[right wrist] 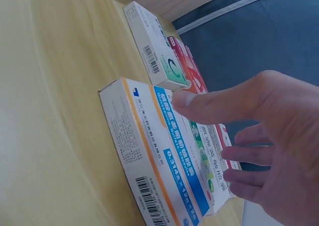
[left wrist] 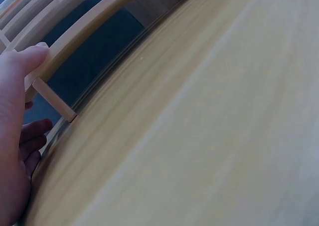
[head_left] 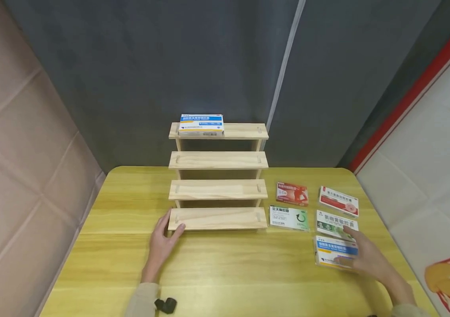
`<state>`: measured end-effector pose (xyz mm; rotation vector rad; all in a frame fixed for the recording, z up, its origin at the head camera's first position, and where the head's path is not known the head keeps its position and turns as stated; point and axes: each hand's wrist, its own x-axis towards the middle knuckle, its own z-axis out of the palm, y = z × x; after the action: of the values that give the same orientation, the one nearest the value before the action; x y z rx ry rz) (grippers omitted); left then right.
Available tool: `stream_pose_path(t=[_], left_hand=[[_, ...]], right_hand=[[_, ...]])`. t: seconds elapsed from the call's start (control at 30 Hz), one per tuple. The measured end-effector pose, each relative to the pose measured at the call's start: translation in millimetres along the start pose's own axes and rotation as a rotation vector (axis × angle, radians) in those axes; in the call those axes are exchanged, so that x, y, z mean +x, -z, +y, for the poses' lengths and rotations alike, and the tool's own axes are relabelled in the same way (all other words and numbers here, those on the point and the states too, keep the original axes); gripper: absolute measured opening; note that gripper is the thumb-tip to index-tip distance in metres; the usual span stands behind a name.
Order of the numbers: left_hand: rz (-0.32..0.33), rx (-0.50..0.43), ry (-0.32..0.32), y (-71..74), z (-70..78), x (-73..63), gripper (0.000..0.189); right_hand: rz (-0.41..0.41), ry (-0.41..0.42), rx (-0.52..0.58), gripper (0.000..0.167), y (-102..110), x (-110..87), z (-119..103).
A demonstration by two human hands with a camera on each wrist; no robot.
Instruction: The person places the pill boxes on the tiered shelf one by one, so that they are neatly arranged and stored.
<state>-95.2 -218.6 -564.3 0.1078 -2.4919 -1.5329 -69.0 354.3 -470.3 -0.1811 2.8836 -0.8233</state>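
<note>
My right grip spreads wide around the blue-and-white box on the desk; my left grip pinches the wooden rack at a corner. Reaching too deep, I could drag the neighbouring green-and-white box askew.

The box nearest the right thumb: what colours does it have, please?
The box is white with blue bands and orange stripes; best seen in the right wrist view.

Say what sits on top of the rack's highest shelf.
One white-and-blue medicine box lies toward the left end of the highest shelf, with wood showing to its right. The wood directly under the box is covered and cannot be seen.
</note>
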Motion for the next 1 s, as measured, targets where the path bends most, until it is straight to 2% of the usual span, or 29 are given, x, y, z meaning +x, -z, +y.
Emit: stream_pose_path(t=[0.2,0.37,0.6,0.83,1.0], left_hand=[[-0.012,-0.001,0.019,-1.2,0.1,-2.1,0.077],[0.001,0.001,0.005,-2.2,-0.9,-0.7,0.076],[0.008,0.005,-0.005,-1.6,0.3,0.3,0.077],[0.002,0.003,0.003,-1.2,0.2,0.3,0.077],[-0.008,0.003,0.011,-0.5,0.2,-0.3,0.077]], right_hand=[[-0.012,0.003,-0.032,0.103,-7,-5.2,7],[-0.028,-0.008,-0.074,0.099,-10,-6.7,11],[0.029,0.016,-0.119,0.098,-13,-11.2,21],[0.030,-0.007,-0.148,0.097,-16,-18.8,21],[0.050,0.023,-0.167,0.097,-22,-23.6,20]])
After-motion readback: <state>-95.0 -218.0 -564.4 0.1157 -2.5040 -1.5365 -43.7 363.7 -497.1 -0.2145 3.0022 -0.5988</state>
